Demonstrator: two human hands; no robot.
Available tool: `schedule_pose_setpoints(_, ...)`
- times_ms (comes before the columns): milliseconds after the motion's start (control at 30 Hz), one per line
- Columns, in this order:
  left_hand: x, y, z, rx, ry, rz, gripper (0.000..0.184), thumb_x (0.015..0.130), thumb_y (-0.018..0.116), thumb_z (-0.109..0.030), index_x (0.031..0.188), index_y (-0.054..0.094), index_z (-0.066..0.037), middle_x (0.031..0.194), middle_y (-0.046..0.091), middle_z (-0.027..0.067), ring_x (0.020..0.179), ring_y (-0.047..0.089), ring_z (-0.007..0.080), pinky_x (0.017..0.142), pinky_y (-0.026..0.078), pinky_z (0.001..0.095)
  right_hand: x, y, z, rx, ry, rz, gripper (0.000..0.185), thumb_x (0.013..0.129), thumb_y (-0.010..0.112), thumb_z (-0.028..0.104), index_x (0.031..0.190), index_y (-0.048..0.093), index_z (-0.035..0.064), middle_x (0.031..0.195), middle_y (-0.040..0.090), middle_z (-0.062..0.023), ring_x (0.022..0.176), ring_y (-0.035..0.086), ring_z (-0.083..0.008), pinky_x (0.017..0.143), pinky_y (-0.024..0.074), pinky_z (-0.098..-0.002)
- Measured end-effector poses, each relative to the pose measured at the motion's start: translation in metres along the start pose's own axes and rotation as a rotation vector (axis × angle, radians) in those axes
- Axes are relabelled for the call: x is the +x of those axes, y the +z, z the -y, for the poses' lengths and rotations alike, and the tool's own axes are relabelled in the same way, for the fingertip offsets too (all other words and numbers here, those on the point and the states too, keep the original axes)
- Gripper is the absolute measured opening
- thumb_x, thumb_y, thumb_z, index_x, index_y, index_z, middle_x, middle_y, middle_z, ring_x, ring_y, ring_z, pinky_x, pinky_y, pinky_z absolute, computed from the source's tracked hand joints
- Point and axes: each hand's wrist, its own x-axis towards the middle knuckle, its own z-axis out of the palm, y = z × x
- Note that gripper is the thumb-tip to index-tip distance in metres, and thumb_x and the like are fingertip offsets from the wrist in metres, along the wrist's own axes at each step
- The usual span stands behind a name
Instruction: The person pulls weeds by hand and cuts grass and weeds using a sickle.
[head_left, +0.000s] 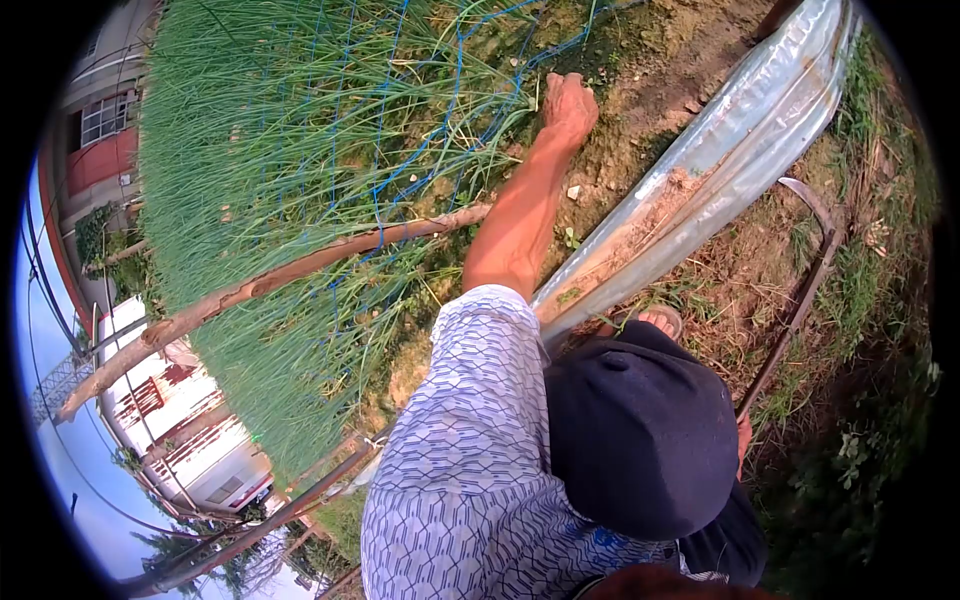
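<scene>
Far L, a bldg (100,160) is standing beyond the plot. A wooden pole (270,285) is slanting across the thin green stalks (250,150), which are filling most of the L side. Blue netting (428,142) is running thru the stalks, sagging loosely nr their edge.

Next, the L hand (570,104) is reaching down to the bare soil (625,130), just beside the netting's edge. Its fingers are curling in, prob. at ground level — can't tell how tightly, or if they're holding anything. So the step in hand is looking like close work at the plot's edge, w/ the L hand doing the reaching. Any next move there is calling for fingers staying clear of the mesh, so nothing's snagging.

R of that, a long folded plastic sheet (735,150) is lying along the soil, dirt sitting in its fold. A foot (660,320) is showing just past the knee.

Far R, the R hand (744,436) is closing round the low end of the sickle's handle, partly hidden by dark trousers (640,430). The sickle (808,285) is pointing up & away, its curved blade lying nr the sheet — moving it is calling for care w/ the plastic.
</scene>
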Motion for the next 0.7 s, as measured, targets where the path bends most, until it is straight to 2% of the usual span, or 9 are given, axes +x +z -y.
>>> schedule_pose_setpoints(100, -0.003, -0.012, -0.006, -0.112, -0.165, 0.114, 0.024, 0.089, 0.059, -0.019, 0.105, 0.068, -0.003, 0.101, 0.062, 0.0225, 0.101, 0.058, 0.0373, 0.093, 0.045, 0.0466, 0.002, -0.011, -0.023, 0.024, -0.018, 0.026, 0.012, 0.089, 0.063, 0.016, 0.091, 0.054, 0.0074, 0.064, 0.044, 0.004, 0.054, 0.038, -0.0076, 0.049, 0.0327, -0.0276)
schedule_pose_setpoints(167, -0.008, -0.014, -0.001, -0.091, -0.19, 0.091, 0.022, 0.088, 0.06, -0.019, 0.101, 0.069, -0.003, 0.1, 0.063, 0.0214, 0.098, 0.06, 0.0367, 0.09, 0.046, 0.0468, 0.019, -0.019, -0.028, -0.019, -0.101, 0.074, 0.011, 0.089, 0.061, 0.016, 0.088, 0.054, 0.0072, 0.065, 0.047, 0.0023, 0.055, 0.041, -0.0087, 0.05, 0.035, -0.0287)
schedule_pose_setpoints(233, -0.013, -0.017, -0.006, -0.124, -0.209, 0.049, 0.022, 0.088, 0.061, -0.02, 0.101, 0.069, -0.004, 0.098, 0.064, 0.0202, 0.097, 0.06, 0.0365, 0.089, 0.047, 0.0462, 0.004, 0.0, 0.002, 0.07, -0.011, 0.101, 0.01, 0.088, 0.06, 0.014, 0.089, 0.054, 0.0065, 0.066, 0.05, 0.0008, 0.055, 0.043, -0.0113, 0.051, 0.0373, -0.0311)
schedule_pose_setpoints(300, -0.033, -0.024, -0.018, -0.305, -0.224, 0.064, 0.017, 0.085, 0.061, -0.019, 0.09, 0.065, -0.003, 0.089, 0.062, 0.0206, 0.091, 0.059, 0.0366, 0.082, 0.047, 0.0474, 0.011, -0.008, -0.009, 0.026, -0.051, 0.141, 0.012, 0.088, 0.06, 0.016, 0.094, 0.057, 0.0052, 0.069, 0.052, 0.0004, 0.057, 0.045, -0.012, 0.053, 0.0381, -0.0317)
schedule_pose_setpoints(367, -0.07, -0.041, -0.039, -0.408, -0.179, 0.066, 0.02, 0.088, 0.058, -0.021, 0.094, 0.063, -0.002, 0.089, 0.061, 0.0208, 0.089, 0.06, 0.0355, 0.08, 0.047, 0.0472, 0.015, -0.009, -0.006, -0.089, -0.044, 0.104, 0.016, 0.089, 0.062, 0.021, 0.095, 0.058, 0.0054, 0.068, 0.052, 0.0007, 0.057, 0.045, -0.0111, 0.052, 0.0372, -0.0292)
schedule_pose_setpoints(500, -0.172, -0.092, -0.04, -0.278, -0.109, 0.149, 0.022, 0.096, 0.051, -0.018, 0.105, 0.058, 0.001, 0.085, 0.063, 0.0144, 0.07, 0.061, 0.0213, 0.073, 0.05, 0.0391, 0.018, -0.027, -0.004, -0.121, -0.001, 0.166, 0.018, 0.09, 0.062, 0.024, 0.093, 0.058, 0.0061, 0.07, 0.053, 0.0013, 0.059, 0.047, -0.0108, 0.054, 0.0384, -0.0293)
schedule_pose_setpoints(633, -0.243, -0.147, -0.011, -0.413, -0.696, 0.017, 0.019, 0.095, 0.052, -0.014, 0.105, 0.058, 0.001, 0.088, 0.064, 0.0131, 0.065, 0.061, 0.0175, 0.066, 0.051, 0.0328, 0.028, -0.063, 0.002, -0.184, 0.089, 0.271, 0.021, 0.09, 0.063, 0.027, 0.091, 0.058, 0.0067, 0.071, 0.054, 0.0019, 0.062, 0.048, -0.0106, 0.055, 0.0396, -0.0294)
schedule_pose_setpoints(667, -0.263, -0.126, 0.045, -0.451, -0.701, -0.077, 0.02, 0.093, 0.052, -0.012, 0.108, 0.058, 0.001, 0.089, 0.065, 0.0136, 0.068, 0.062, 0.0177, 0.067, 0.052, 0.0335, 0.031, -0.074, 0.005, -0.201, 0.117, 0.309, 0.021, 0.09, 0.063, 0.027, 0.09, 0.058, 0.0069, 0.072, 0.054, 0.0021, 0.062, 0.049, -0.0105, 0.055, 0.0399, -0.0294)
schedule_pose_setpoints(700, -0.27, -0.129, 0.069, -0.264, -0.643, -0.07, 0.022, 0.089, 0.056, -0.008, 0.109, 0.059, 0.001, 0.09, 0.065, 0.0154, 0.078, 0.064, 0.0239, 0.073, 0.051, 0.0368, 0.034, -0.085, 0.009, -0.219, 0.149, 0.345, 0.022, 0.091, 0.063, 0.028, 0.09, 0.058, 0.007, 0.072, 0.054, 0.0022, 0.063, 0.049, -0.0104, 0.056, 0.0402, -0.0294)
